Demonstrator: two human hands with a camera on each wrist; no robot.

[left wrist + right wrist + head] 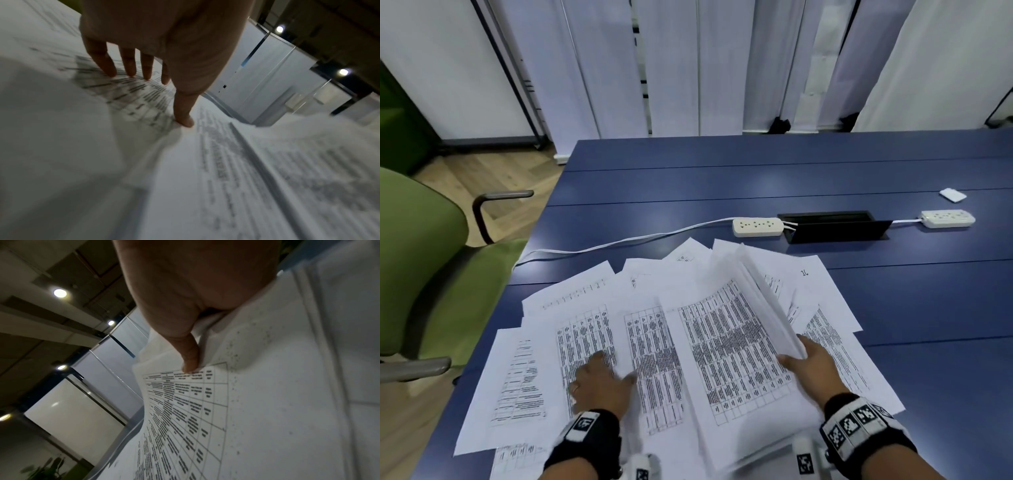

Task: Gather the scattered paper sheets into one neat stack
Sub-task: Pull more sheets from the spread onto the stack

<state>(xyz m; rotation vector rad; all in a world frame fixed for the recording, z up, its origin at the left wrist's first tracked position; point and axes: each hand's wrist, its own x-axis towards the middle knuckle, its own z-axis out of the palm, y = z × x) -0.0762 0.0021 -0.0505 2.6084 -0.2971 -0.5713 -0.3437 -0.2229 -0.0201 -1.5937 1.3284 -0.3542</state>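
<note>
Several white printed sheets [585, 318] lie fanned out over the near part of the blue table [722, 178]. My left hand [602, 380] lies flat on one sheet, fingers [127, 65] straight and spread, thumb tip pressing the paper. My right hand [804, 356] grips the right edge of a thick bundle of sheets [736, 342], thumb [190, 353] on the top printed page, fingers hidden underneath. The bundle's right edge is lifted off the table and its pages fan apart. More loose sheets [835, 346] lie beneath and to the right of it.
Two white power strips [756, 226] [947, 218] with a white cable [619, 244] flank a black cable box [832, 226] behind the papers. A small white card [952, 194] lies far right. A green armchair [424, 260] stands at the table's left edge.
</note>
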